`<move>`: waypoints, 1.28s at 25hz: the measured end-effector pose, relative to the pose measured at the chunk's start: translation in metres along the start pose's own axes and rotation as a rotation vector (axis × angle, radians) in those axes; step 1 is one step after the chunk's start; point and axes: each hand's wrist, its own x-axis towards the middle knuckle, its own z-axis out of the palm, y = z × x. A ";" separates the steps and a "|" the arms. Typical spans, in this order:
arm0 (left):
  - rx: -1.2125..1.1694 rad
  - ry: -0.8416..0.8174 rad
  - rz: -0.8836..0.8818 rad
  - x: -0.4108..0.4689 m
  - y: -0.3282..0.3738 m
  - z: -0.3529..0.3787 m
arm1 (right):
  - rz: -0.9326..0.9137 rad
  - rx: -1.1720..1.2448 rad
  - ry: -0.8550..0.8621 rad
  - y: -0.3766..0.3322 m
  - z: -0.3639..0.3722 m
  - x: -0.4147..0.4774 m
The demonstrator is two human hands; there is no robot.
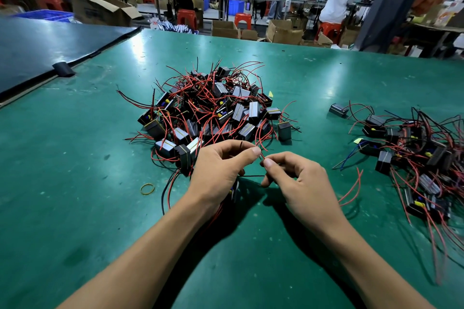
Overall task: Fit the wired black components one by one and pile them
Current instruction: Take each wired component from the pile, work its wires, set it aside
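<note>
A large heap of small black boxes with red and black wires lies in the middle of the green table. A second, flatter pile of the same wired components spreads at the right. My left hand holds one black component, mostly hidden under its palm, and pinches a thin wire between thumb and forefinger. My right hand pinches a red wire close to my left fingertips, just in front of the heap.
A yellow rubber band lies on the table left of my hands. A dark board covers the table's far left. Beyond the far edge stand cardboard boxes, red stools and several people at benches.
</note>
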 end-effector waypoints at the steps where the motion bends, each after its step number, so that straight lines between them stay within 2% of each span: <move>1: 0.008 0.007 0.011 0.000 0.000 0.001 | -0.001 -0.011 0.000 0.001 0.000 0.000; 6: 0.077 0.011 0.084 -0.002 0.004 0.002 | 0.007 -0.019 -0.038 -0.002 -0.003 0.000; 13: 0.444 -0.084 0.355 -0.009 0.009 -0.001 | -0.172 -0.017 0.115 -0.013 -0.002 -0.002; 16: 0.618 -0.125 0.496 -0.012 0.006 -0.003 | -0.132 0.000 0.143 -0.012 -0.002 -0.003; 19: 0.687 -0.118 0.569 -0.012 0.003 -0.004 | -0.088 -0.026 0.144 -0.009 -0.002 -0.003; 23: 0.722 -0.108 0.583 -0.012 0.001 -0.002 | -0.076 -0.050 0.137 -0.007 0.001 -0.003; 32: 0.535 -0.063 0.457 -0.010 0.003 0.002 | 0.040 0.217 0.013 -0.009 -0.004 0.002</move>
